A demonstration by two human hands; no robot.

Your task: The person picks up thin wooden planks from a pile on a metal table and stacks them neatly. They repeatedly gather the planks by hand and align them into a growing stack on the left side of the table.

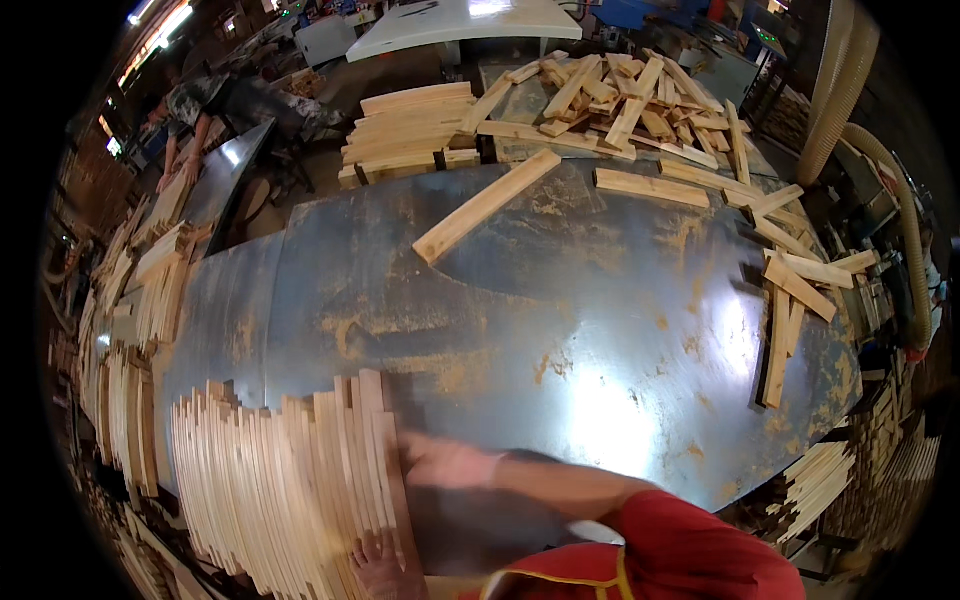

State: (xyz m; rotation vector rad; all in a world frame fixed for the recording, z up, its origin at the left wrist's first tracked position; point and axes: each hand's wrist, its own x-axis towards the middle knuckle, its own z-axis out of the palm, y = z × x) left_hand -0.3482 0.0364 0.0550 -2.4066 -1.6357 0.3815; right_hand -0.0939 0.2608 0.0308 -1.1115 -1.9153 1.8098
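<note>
Row of pale wood slats (290, 480), packed edge to edge, near-left on steel table; ends uneven at far side, rightmost slat under both hands.

Two hands (440, 462), one metal table (560, 300), many wooden slats (290, 480).

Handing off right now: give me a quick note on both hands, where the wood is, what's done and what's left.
Right hand: blurred, pressed against the right edge of the row of wood strips on the near left of the metal table.
Left hand: flat on the row's near end.
Done: many strips packed side by side.
Left: one loose plank mid-table, a scattered pile at the far side, and more pieces on the right.
</note>
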